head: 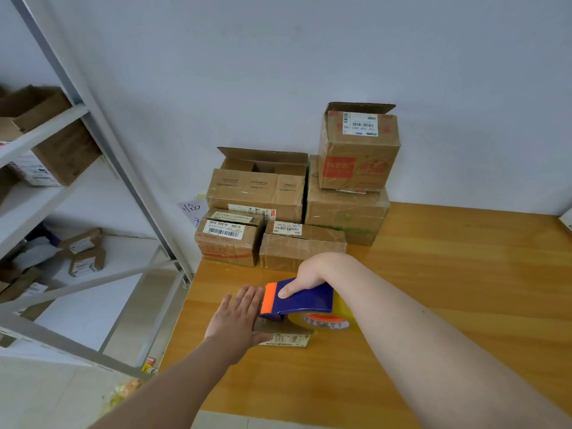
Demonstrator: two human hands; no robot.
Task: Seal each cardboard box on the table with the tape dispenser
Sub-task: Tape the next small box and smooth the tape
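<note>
Box point(289, 338) under my flat left hand point(238, 314) looks light, may slide; right hand point(309, 274) grips tape dispenser point(306, 301) by handle.

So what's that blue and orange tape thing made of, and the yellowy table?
The blue and orange tape dispenser looks like hard plastic: smooth, evenly coloured, slightly shiny. Its clear tape roll looks like thin glossy film, see-through and yellowish. The yellow-brown table looks like wood or wood-look laminate: grain streaks under a sheen, so I can't tell which.
</note>
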